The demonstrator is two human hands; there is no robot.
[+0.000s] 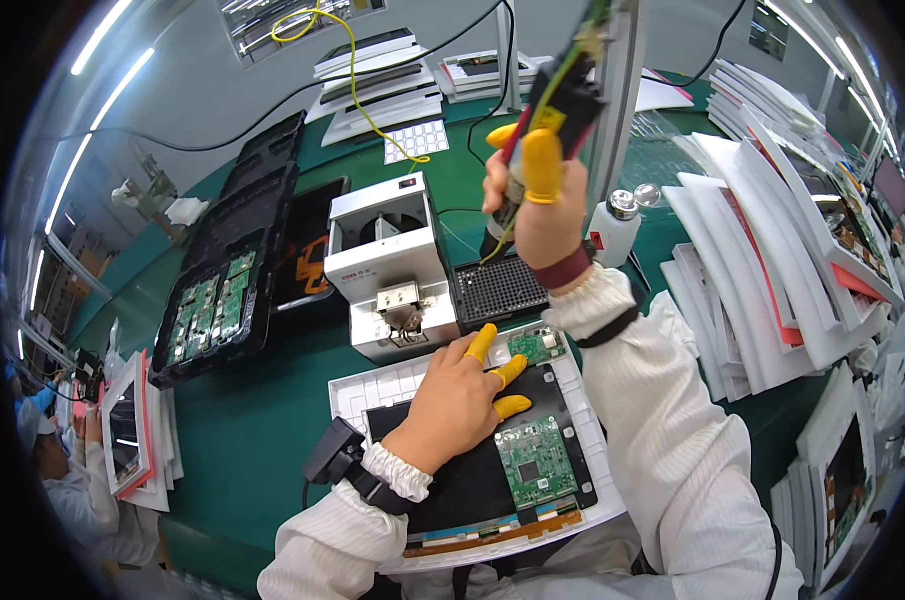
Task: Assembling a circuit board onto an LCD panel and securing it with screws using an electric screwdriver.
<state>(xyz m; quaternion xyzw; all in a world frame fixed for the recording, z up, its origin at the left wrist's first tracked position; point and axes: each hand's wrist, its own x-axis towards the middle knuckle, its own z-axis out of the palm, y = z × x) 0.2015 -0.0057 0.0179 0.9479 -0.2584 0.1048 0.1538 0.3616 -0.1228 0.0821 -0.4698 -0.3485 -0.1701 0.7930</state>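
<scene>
A white-framed flat display unit [350, 397] lies in front of me, its black back up. A large green circuit board [536, 462] and a smaller green circuit board [538, 346] sit on it. My left hand [453, 405], with yellow finger cots on spread fingers, rests on the black back beside the small board. My right hand [548, 205], also in yellow finger cots, is closed around an upright black-and-red electric screwdriver [565, 105]. It is raised above a black perforated tray [503, 292]; its bit is too small to make out.
A white machine [388, 265] stands behind the unit. To the left, a black case [248, 345] holds several green boards. A white pump bottle [618, 225] stands right of the tray. Panels and foam sheets [763, 270] are stacked at the right. Another person [73, 470] sits far left.
</scene>
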